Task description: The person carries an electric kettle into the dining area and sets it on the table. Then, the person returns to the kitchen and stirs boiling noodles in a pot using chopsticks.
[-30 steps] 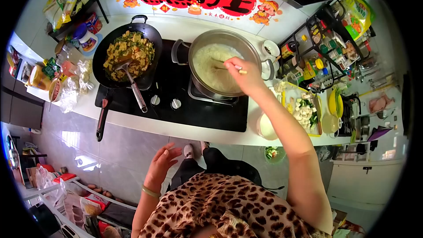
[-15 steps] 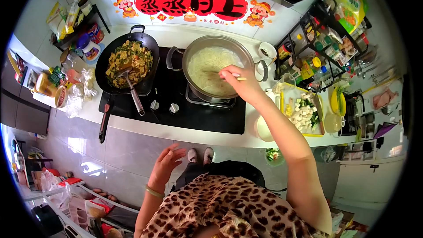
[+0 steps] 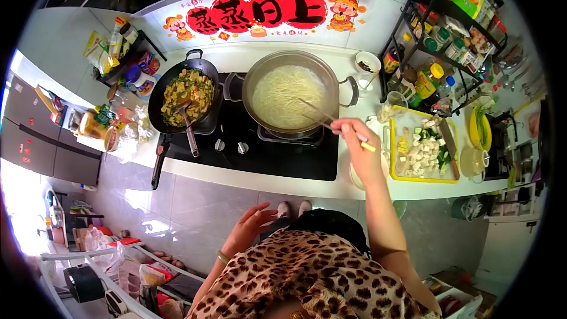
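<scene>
Chopsticks (image 3: 316, 114) are gripped in my right hand (image 3: 360, 145), at the lower right of a large steel pot (image 3: 291, 55). Their tips reach over the pale noodles (image 3: 288, 95) in the pot; whether they touch them I cannot tell. My left hand (image 3: 253, 227) hangs in front of the counter with its fingers stretched out, holding nothing. On the left burner a black wok (image 3: 155, 97) holds a browned dish with green pieces (image 3: 188, 97). A metal spatula (image 3: 189, 127) rests in the wok, its handle over the near rim.
Right of the hob (image 3: 248, 159) lies a yellow-rimmed tray (image 3: 394, 171) with chopped white and green food and a knife (image 3: 449, 145). A pale bowl (image 3: 356, 177) sits partly behind my right hand. Bottles crowd a black rack (image 3: 413, 41). The wok handle (image 3: 158, 165) juts past the counter edge.
My right hand has drawn back from over the pot to its lower right, lifting the chopsticks toward me. My left hand stays low with fingers apart. The whole view has shifted slightly.
</scene>
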Tool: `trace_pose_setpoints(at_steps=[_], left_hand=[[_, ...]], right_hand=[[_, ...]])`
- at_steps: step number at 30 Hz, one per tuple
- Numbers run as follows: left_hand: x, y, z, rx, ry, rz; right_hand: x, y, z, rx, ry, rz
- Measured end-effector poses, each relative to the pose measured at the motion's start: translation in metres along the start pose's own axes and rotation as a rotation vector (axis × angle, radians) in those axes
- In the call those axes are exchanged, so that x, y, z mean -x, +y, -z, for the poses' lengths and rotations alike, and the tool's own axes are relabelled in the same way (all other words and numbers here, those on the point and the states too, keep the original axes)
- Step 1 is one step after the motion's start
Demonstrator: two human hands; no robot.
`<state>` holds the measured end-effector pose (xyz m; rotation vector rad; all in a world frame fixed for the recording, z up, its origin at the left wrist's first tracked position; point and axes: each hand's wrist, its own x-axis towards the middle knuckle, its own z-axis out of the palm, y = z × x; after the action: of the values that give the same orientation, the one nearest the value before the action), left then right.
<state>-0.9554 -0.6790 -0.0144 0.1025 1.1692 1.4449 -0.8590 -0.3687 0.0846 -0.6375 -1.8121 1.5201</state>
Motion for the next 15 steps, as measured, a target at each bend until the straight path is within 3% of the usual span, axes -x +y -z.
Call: trace_pose_setpoints(at_steps=[9,15], left_hand=[[-0.009,0.001,-0.035,-0.109,0.070,0.040],[-0.030,0.008,-0.020,-0.054,0.268,-0.003]], right_hand=[[0.023,0.036,0.022,-0.121,0.076,0.023],[0.022,0.012,0.027,-0.126,0.087,-0.019]])
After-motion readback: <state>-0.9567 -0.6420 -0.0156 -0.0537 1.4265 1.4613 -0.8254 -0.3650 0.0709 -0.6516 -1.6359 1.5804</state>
